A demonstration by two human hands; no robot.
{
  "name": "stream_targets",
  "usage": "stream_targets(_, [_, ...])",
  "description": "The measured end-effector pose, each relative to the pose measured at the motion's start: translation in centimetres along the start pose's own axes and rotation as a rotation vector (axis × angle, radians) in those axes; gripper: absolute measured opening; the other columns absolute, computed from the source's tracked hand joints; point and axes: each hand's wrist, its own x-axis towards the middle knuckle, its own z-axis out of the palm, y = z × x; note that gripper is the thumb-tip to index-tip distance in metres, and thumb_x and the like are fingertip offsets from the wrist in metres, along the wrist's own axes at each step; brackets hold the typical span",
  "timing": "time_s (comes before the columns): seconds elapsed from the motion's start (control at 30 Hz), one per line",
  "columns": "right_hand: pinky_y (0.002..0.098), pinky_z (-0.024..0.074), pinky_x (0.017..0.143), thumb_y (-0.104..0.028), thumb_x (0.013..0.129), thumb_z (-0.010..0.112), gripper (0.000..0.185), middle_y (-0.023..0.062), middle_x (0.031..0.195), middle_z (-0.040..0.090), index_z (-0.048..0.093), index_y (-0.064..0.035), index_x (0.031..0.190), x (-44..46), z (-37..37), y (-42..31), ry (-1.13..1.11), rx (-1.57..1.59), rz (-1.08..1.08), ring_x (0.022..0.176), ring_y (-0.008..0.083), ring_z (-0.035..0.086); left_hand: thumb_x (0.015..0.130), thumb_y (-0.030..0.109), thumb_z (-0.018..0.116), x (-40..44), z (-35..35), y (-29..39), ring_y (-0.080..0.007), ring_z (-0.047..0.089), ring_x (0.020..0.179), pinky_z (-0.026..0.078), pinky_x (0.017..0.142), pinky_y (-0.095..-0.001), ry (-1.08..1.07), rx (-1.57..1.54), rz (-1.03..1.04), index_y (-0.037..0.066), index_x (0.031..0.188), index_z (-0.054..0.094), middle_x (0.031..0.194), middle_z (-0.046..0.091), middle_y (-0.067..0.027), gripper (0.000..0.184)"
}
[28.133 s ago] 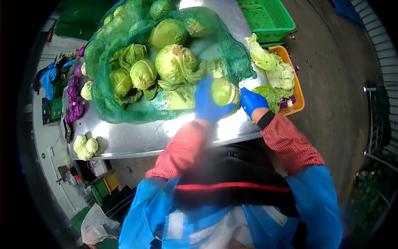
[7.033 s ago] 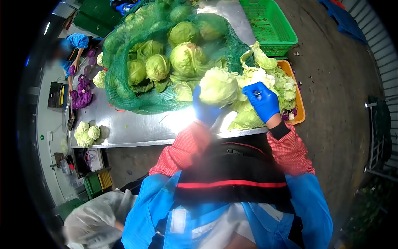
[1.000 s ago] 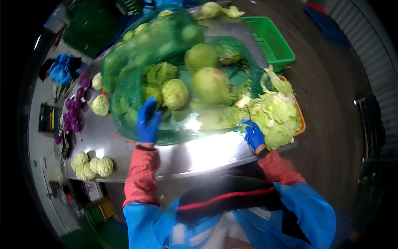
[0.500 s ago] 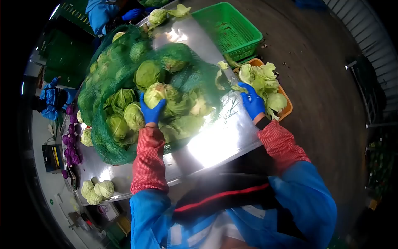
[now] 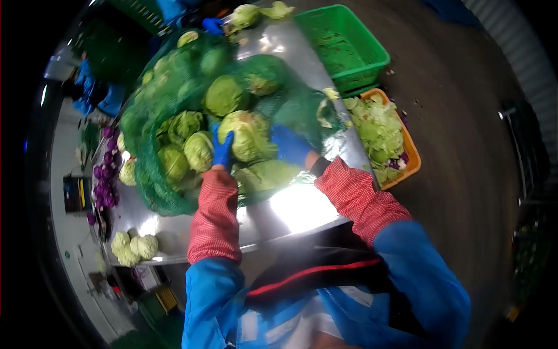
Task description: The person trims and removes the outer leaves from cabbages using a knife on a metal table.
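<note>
touching the left side of a green cabbage (image 5: 249, 136), the left hand (image 5: 222, 148) has its fingers spread, the thumb apart from the rest. the right hand (image 5: 292, 145) is at the cabbage's right side, blurred; whether it touches the leaves, and how its fingers stand, one cannot tell. both hands wear blue gloves below red checked sleeves (image 5: 215, 224). the cabbage lies in a green net bag (image 5: 150, 193) on the metal desk (image 5: 174, 232), with a rounder cabbage (image 5: 225, 96) just beyond it and a paler cabbage (image 5: 199, 151) left of the left hand. a loose leaf (image 5: 267, 176) lies on its near side. at the desk's near left corner is a cluster of pale cabbages (image 5: 135, 247); farther up the left edge are purple cabbages (image 5: 104, 192). right of the desk stands an orange crate (image 5: 414, 160) with torn leaves (image 5: 378, 131) inside, and just beyond it a green crate (image 5: 363, 74). near the far end shows another person's blue-gloved hand (image 5: 213, 26).
</note>
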Motion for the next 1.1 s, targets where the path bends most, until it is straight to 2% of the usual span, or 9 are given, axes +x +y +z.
stream_targets(0.07, [0.0281,0.0421,0.044,-0.042,0.093,0.059,0.069,0.0064,0.081,0.061,0.03,-0.0105,0.147,3.0,1.9,2.8,-0.001,0.034,-0.042,0.053,0.0125,0.05,0.083,0.023,0.074,1.0,-1.0,-1.6,-0.025,0.052,0.116,0.047,0.095,-0.0372,-0.029,0.028,0.123,0.01,0.148,0.026,0.134,0.047,-0.0142,0.082])
stream_targets(0.13, [0.0281,0.0413,0.044,-0.042,0.093,0.059,0.072,0.0061,0.077,0.058,0.027,-0.0097,0.148,4.1,2.4,1.3,-0.011,0.303,0.321,0.051,0.0125,0.049,0.081,0.02,0.076,0.5,-0.5,-2.0,-0.0246,0.051,0.116,0.045,0.097,-0.0359,0.023,-0.015,0.158,0.007,0.147,0.026,0.133,0.048,-0.0151,0.084])
stream_targets(0.27, [0.0266,0.0394,0.042,-0.038,0.093,0.061,0.063,0.0021,0.071,0.052,0.035,-0.0083,0.142,1.6,1.8,0.1,-0.017,0.229,0.143,0.052,0.0099,0.047,0.068,0.022,0.085,-3.1,1.5,-1.6,-0.0266,0.05,0.12,0.043,0.101,-0.0364,0.067,0.127,0.349,0.003,0.144,0.028,0.136,0.044,-0.0177,0.097])
stream_targets(0.4, [0.0219,0.0376,0.043,-0.035,0.093,0.062,0.034,-0.0017,0.07,0.051,0.052,-0.0103,0.113,-7.3,-0.2,-5.6,0.074,0.34,0.199,0.052,0.0066,0.047,0.067,0.021,0.087,-10.3,4.7,3.4,-0.0275,0.043,0.126,0.04,0.105,-0.0385,-0.084,0.542,0.614,0.003,0.145,0.026,0.139,0.039,-0.0168,0.1])
stream_targets(0.47, [0.0197,0.0367,0.042,-0.034,0.094,0.06,0.025,-0.0023,0.069,0.051,0.052,-0.0106,0.1,-11.8,-1.5,-7.0,0.127,0.414,0.224,0.051,0.0057,0.047,0.058,0.038,0.088,-14.8,7.3,5.8,-0.0395,0.045,0.12,0.039,0.102,-0.0483,-0.149,0.646,0.628,0.009,0.146,0.028,0.129,0.04,-0.0251,0.11])
stream_targets(0.67, [0.0235,0.0391,0.039,-0.033,0.096,0.057,0.028,0.0003,0.067,0.052,0.052,-0.0065,0.105,-18.1,-5.5,0.0,0.219,0.329,0.44,0.047,0.0089,0.048,0.059,0.033,0.089,-15.7,11.5,-4.0,-0.0316,0.045,0.121,0.037,0.105,-0.0404,-0.161,0.664,0.562,0.004,0.146,0.028,0.13,0.042,-0.0194,0.11])
stream_targets(0.8, [0.0224,0.046,0.057,-0.016,0.094,0.054,0.035,0.0044,0.109,0.063,0.051,-0.0088,0.128,-19.0,-8.2,-0.8,0.28,0.105,0.287,0.066,0.0072,0.053,0.068,0.031,0.082,-14.7,11.6,-4.3,-0.0368,0.037,0.129,0.033,0.109,-0.0453,-0.233,0.55,0.442,0.008,0.147,0.024,0.139,0.034,-0.0233,0.101])
stream_targets(0.97, [0.0467,0.0496,0.074,-0.021,0.096,0.047,0.036,0.02,0.108,0.063,0.05,-0.0132,0.131,-19.1,-8.0,-4.8,0.252,-0.702,0.024,0.096,0.0392,0.061,0.066,0.034,0.083,-13.8,11.9,-5.1,-0.0383,0.042,0.124,0.037,0.106,-0.0464,-0.207,0.606,0.437,0.01,0.148,0.023,0.136,0.035,-0.0249,0.104])
stream_targets(1.1, [0.0486,0.0496,0.069,-0.016,0.093,0.047,0.017,0.0203,0.093,0.064,0.054,-0.0069,0.104,-18.0,-6.5,-5.8,0.178,-0.892,0.131,0.081,0.0419,0.062,0.066,0.033,0.084,-14.1,13.4,-4.5,-0.0386,0.045,0.121,0.041,0.102,-0.0461,-0.114,0.59,0.348,0.009,0.147,0.025,0.133,0.039,-0.0253,0.103])
